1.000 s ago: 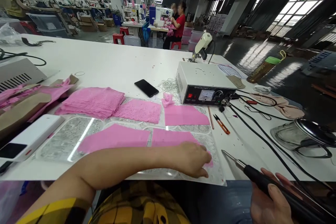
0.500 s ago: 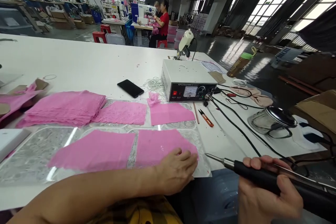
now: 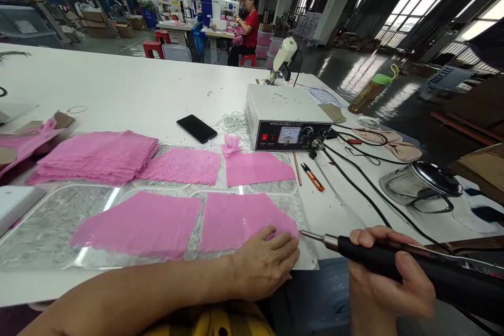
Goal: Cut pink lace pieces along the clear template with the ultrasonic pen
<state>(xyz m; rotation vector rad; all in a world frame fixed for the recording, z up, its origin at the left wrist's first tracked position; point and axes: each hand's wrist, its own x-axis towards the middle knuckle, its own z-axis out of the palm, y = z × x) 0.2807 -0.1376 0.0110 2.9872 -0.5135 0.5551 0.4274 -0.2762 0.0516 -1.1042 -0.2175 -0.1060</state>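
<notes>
My left hand point(image 3: 268, 262) lies on the right end of a pink fabric panel point(image 3: 232, 220), palm down with the fingers extended. In my right hand point(image 3: 394, 273) is a pen-like tool point(image 3: 370, 257) with a black handle and a thin metal tip. That tip is at the panel's right corner, close to my left fingertips; whether it touches the cloth I cannot tell. A shiny metal strip runs along the tool above my fingers. Left of this panel lies a second pink panel point(image 3: 142, 226), both on a clear patterned mat point(image 3: 43, 226).
Behind are a pink fabric stack point(image 3: 94, 157), a phone point(image 3: 196, 128) and a control box point(image 3: 291, 115) with a dial. Orange thread snips point(image 3: 313, 177), black cables point(image 3: 354, 184) and a lidded glass mug point(image 3: 421, 186) stand right. A co-worker point(image 3: 249, 26) sits at a sewing machine.
My right hand has brought the tool left, its tip moving from beside the mat to the panel's corner. My left hand has shifted slightly right, fingers spread a little more. The view has tilted slightly.
</notes>
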